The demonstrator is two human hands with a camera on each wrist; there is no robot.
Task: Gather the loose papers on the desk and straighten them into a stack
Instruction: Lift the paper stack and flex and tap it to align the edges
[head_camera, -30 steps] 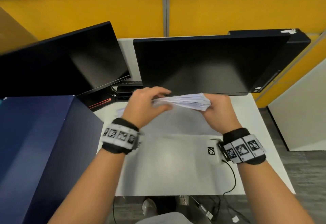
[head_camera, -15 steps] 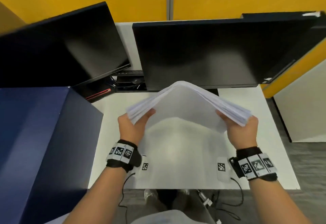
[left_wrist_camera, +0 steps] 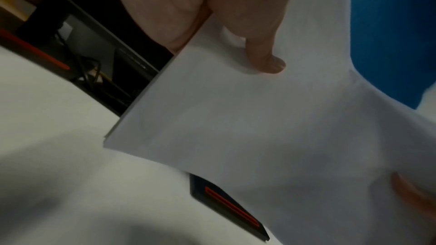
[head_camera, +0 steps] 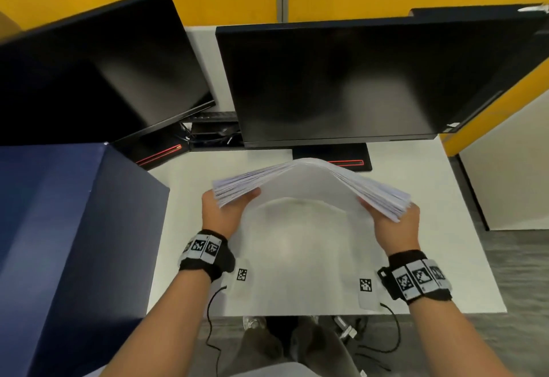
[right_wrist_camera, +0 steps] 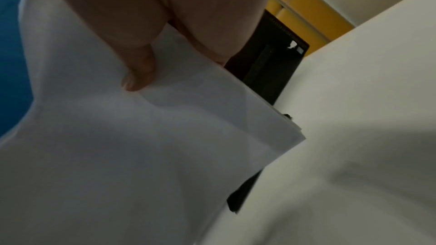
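Both-handed, grip point(head_camera: 228, 213) round papers point(head_camera: 309, 186)

You hold plain white paper, the stack point(head_camera: 312, 182) matt and smooth, its sheet edges fanned at both ends. The desk point(head_camera: 416, 174) under it looks like smooth white laminate with a soft sheen. The two monitors point(head_camera: 350, 79) show glossy black screens in matt plastic frames. The wristbands point(head_camera: 208, 253) look like black cloth.
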